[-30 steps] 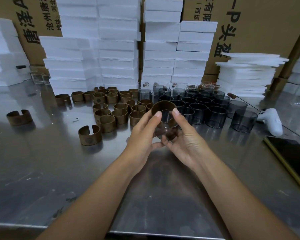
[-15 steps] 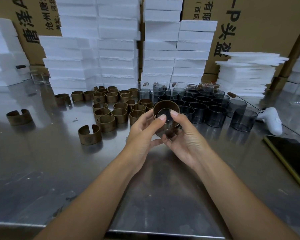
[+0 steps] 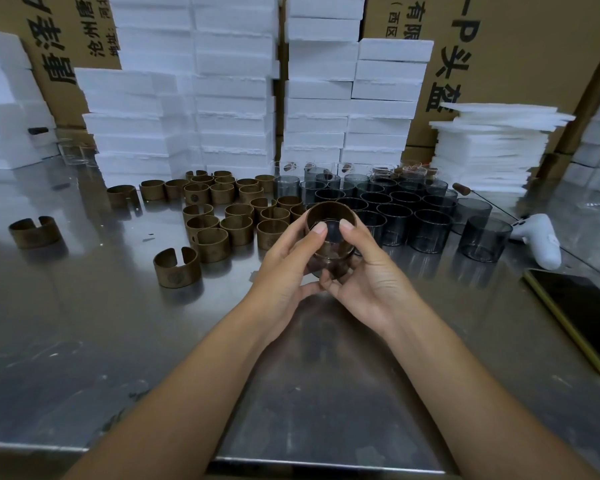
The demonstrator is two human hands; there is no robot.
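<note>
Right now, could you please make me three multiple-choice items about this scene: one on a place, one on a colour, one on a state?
1. Where does the phone lie? A on the floor; B near the right edge of the table; C on a chair.
2. What colour is the band around the held glass cup? A white; B green; C brown.
3. How is that cup held? A by both hands; B by one hand; C by none.
1 B: it lies flat by the right edge. 2 C: the band is dull brown. 3 A: the left hand and the right hand both grip it.
</note>
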